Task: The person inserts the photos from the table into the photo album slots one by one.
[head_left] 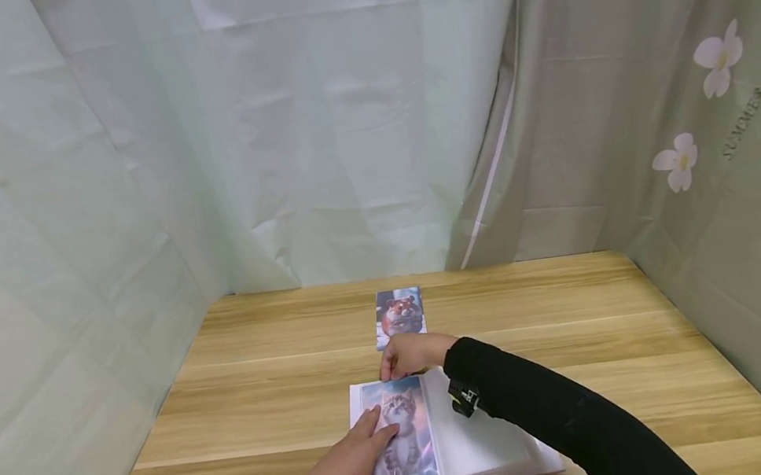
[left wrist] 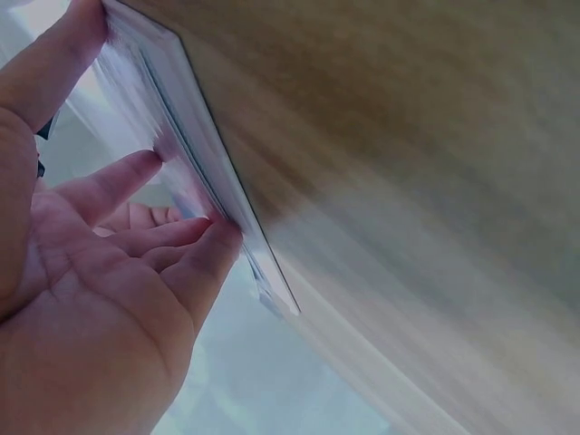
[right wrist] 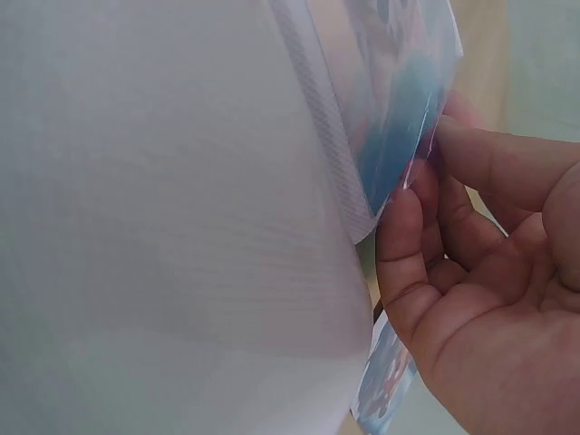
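Note:
A white photo album (head_left: 474,448) lies spread out at the table's near side. In a clear sleeve on its left page is a kitten picture (head_left: 407,456). My left hand (head_left: 347,463) rests on that page with fingers spread, and the left wrist view shows fingertips (left wrist: 222,227) against the album's edge. At the page's top edge my right hand (head_left: 411,355) pinches the clear sleeve (right wrist: 399,136) between thumb and fingers. Whether it also grips the picture inside, I cannot tell. The blank right page (right wrist: 181,217) fills much of the right wrist view.
Beyond the album lies a second picture (head_left: 400,313) of a reddish-brown furry animal, just past the right hand. The wooden table (head_left: 266,410) is enclosed by pale curtains (head_left: 339,132) at the back and sides. My right sleeve (head_left: 550,399) crosses above the right page.

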Available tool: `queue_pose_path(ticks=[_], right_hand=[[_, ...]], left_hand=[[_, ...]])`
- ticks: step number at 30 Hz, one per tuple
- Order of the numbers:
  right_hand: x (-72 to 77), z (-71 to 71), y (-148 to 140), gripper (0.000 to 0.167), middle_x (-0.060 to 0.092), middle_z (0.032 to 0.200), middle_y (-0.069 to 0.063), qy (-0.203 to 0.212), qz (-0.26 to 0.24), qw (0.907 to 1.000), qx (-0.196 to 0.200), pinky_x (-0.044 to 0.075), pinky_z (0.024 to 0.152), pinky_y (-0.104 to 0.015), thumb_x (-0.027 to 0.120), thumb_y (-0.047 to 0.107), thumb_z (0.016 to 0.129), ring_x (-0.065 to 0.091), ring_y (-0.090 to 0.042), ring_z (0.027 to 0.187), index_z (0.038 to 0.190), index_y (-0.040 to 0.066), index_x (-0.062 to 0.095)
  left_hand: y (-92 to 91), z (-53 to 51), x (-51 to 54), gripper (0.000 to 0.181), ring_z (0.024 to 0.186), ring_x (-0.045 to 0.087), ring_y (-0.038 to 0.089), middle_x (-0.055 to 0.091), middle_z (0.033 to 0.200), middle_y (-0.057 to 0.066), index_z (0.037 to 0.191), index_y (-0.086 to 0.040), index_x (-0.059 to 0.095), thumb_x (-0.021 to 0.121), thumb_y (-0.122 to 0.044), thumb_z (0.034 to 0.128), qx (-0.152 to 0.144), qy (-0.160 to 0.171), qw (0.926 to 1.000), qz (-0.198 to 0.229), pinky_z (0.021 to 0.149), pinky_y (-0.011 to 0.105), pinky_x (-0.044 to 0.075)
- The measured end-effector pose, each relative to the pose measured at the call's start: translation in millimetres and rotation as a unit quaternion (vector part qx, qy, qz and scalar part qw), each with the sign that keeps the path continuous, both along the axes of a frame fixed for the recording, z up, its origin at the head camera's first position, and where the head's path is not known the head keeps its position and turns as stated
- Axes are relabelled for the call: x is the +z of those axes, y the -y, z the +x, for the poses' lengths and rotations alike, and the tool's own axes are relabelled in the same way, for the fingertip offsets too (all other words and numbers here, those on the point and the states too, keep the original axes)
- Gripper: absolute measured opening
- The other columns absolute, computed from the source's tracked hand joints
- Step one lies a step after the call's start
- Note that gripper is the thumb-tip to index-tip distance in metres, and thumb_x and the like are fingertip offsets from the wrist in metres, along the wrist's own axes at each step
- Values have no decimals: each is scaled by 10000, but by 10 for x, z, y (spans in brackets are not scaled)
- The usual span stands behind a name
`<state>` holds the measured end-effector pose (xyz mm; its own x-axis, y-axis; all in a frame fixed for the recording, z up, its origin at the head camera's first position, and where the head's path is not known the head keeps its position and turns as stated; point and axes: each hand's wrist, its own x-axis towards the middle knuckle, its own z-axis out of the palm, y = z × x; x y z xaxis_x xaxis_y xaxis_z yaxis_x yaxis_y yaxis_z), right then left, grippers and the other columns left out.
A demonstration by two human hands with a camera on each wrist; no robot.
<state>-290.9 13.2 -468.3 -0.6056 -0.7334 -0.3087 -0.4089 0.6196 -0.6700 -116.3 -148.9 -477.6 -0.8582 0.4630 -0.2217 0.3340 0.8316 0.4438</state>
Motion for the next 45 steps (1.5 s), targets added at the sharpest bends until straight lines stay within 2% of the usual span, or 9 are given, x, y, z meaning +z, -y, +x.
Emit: queue_pose_path(ticks=[14, 27, 36, 41, 45], right_hand=[[-38, 1, 9, 127, 718, 836, -64, -38, 13, 10000, 64, 409, 604, -159, 683, -79, 866, 512, -45, 682, 891, 18, 762], [-56, 0, 5, 150, 679, 786, 55, -147, 91, 9998, 62, 417, 614, -165, 688, -62, 871, 516, -42, 685, 873, 65, 767], [-68, -55, -17, 154, 690, 819, 21, -14, -90, 9999, 77, 432, 623, -182, 671, -68, 883, 530, -60, 697, 884, 59, 757], [22, -155, -57, 144, 676, 833, 40, -343, -216, 9992, 47, 466, 695, -196, 656, -38, 914, 545, -69, 737, 916, 66, 754], [154, -283, -110, 100, 653, 832, 9, -754, -425, 9961, -168, 470, 684, -211, 638, -37, 925, 535, -89, 740, 934, 3, 729]], left_hand=[[14, -4, -11, 856, 1417, 358, 432, 329, 1565, 251, 1440, -117, 539, 889, -417, 719, -33, -86, 9999, -45, 1065, 524, 427], [10, -3, 11, 855, 1427, 343, 431, 322, 1572, 246, 1441, -120, 538, 881, -433, 723, -49, -70, 9999, -71, 1073, 527, 417], [20, -15, -23, 854, 1426, 349, 424, 324, 1571, 248, 1445, -126, 534, 874, -441, 728, -69, -73, 9999, -64, 1081, 527, 409], [23, -10, -37, 855, 1425, 350, 425, 327, 1569, 248, 1445, -129, 533, 872, -445, 727, -79, -120, 9999, -47, 1085, 525, 406], [14, -16, -25, 846, 1433, 342, 412, 321, 1579, 229, 1450, -144, 531, 868, -444, 734, -3, -5, 10000, -26, 1093, 531, 394]])
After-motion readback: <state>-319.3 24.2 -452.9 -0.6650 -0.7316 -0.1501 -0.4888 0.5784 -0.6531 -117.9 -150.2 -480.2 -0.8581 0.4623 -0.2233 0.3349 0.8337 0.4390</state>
